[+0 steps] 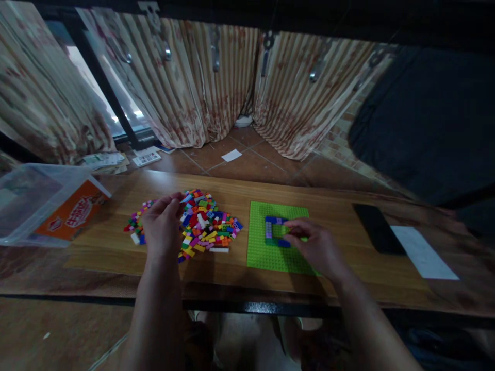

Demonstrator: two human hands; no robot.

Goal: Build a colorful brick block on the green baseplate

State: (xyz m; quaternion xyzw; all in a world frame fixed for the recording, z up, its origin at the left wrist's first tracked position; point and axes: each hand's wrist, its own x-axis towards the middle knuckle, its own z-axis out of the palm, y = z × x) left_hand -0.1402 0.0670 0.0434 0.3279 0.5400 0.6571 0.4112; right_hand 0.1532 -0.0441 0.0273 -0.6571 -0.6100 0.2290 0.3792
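A green baseplate lies on the wooden board, carrying a low frame of blue and purple bricks with an opening in its middle. My right hand is over the plate's right half, thumb and fingers pinched at the right side of that frame. Whatever sits between those fingertips is hidden. To the left spreads a heap of loose multicoloured toy bricks. My left hand is above the heap's left part, fingers closed together; a small light piece may be at the fingertips, too small to make out.
A clear plastic bin with an orange label stands at the far left. On the right lie a black flat object and a white sheet of paper. Striped curtains hang behind the table. A dark bar crosses overhead.
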